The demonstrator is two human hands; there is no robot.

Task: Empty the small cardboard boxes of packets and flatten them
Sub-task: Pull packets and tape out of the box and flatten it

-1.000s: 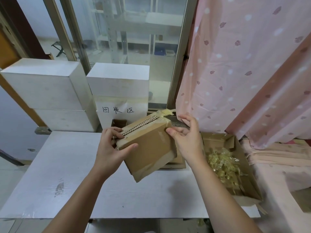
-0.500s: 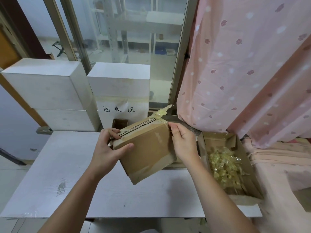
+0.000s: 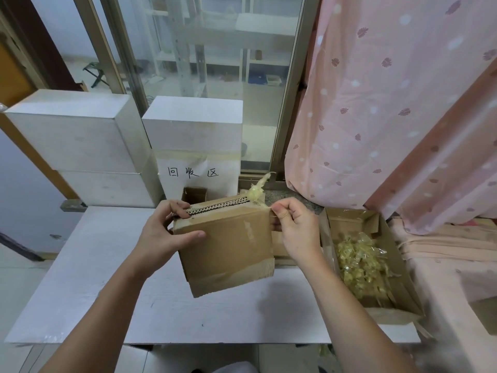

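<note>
A small brown cardboard box [image 3: 228,246] is held tilted above the white table [image 3: 88,286]. My left hand [image 3: 164,235] grips its left end, thumb on the front face and fingers over the top edge. My right hand [image 3: 293,227] pinches a strip of yellowish tape [image 3: 256,191] that is peeled up and bunched at the box's top right corner. A dark patterned seam runs along the box's top. What is inside the box is hidden.
An open cardboard tray [image 3: 376,224] with clear yellowish packets [image 3: 360,265] sits at the right table edge. Flat cardboard [image 3: 279,246] lies behind the held box. White blocks [image 3: 78,146], one with a handwritten label [image 3: 192,172], stand at the back. A pink curtain [image 3: 390,103] hangs right.
My right hand went from the box's top right corner to pinching the tape and pulling it to the right, and the peeled tape now bunches higher. The box sits more level.
</note>
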